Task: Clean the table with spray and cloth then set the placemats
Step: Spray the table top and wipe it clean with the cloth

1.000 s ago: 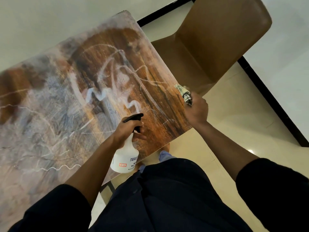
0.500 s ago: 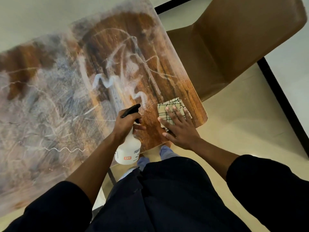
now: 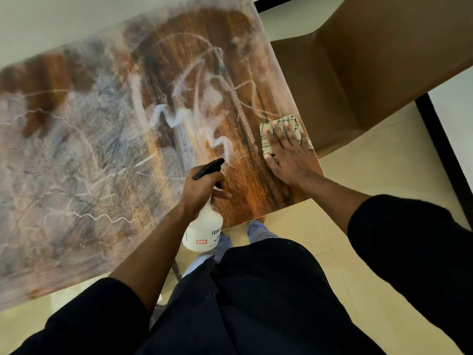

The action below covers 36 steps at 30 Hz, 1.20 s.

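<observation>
The wooden table [image 3: 107, 155] is smeared with white chalky marks and streaks. My left hand [image 3: 202, 188] grips a white spray bottle [image 3: 204, 231] by its black trigger head, held at the table's near edge with the nozzle pointing over the top. My right hand [image 3: 286, 152] lies flat, fingers spread, pressing a folded pale checked cloth [image 3: 268, 147] onto the table near its right edge. No placemats are in view.
A brown chair [image 3: 358, 67] stands right against the table's right edge. Pale tiled floor [image 3: 332, 252] with a black strip [image 3: 440, 139] lies to the right. My dark trousers and blue shoes are close below the near table edge.
My right hand brought the cloth from the air down onto the table and has slid it farther toward the right edge. The left hand keeps the bottle in about the same place.
</observation>
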Motion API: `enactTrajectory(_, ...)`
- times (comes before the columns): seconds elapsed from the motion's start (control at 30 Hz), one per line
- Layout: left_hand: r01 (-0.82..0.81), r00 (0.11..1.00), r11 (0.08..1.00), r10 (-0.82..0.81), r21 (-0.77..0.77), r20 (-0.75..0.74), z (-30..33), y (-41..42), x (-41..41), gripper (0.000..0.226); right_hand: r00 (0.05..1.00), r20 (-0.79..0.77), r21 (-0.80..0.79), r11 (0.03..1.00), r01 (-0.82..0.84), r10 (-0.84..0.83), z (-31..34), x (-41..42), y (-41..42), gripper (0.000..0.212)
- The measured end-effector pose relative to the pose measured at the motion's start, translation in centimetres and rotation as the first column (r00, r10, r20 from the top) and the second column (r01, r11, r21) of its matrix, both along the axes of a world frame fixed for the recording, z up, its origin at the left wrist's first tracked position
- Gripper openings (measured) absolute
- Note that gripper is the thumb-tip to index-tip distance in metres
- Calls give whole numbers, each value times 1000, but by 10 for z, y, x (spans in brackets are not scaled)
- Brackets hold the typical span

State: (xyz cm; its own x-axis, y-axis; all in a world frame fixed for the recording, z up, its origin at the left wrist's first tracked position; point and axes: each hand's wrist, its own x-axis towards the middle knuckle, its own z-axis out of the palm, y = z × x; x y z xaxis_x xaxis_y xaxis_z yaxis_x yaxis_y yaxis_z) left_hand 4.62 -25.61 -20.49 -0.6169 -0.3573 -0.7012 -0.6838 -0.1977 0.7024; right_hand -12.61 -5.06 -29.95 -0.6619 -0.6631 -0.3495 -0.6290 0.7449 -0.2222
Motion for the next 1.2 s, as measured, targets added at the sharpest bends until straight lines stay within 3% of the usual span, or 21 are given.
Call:
enactTrajectory(0.23, -3, 1000, 1000, 3, 13, -3, -2, 7, -15, 48, 998, -26, -36, 998, -50, 49, -4, 22, 19, 59)
enactTrajectory(0.37, 0, 1000, 1000, -1, 20, 11, -4, 11, -22, 24, 990, -108, -44, 995, -91, 86, -5, 63, 80, 59)
enactTrajectory(0.47, -17, 1000, 1000, 17, 23, 22, -4, 15, -25, 20, 990, -102, -44, 993, -107, 102, -5, 69, 103, 64)
enactTrajectory(0.93, -77, 997, 997, 76, 23, 26, -5, 23, -29, 12, 999, 27, 45, 999, -26, 25, -3, -95, -50, 63)
enactTrajectory(1.2, -20, 999, 1000, 21, 21, -34, 0, 12, -44, 12, 998, -52, -11, 1000, -29, 28, -4, 8, 33, 62)
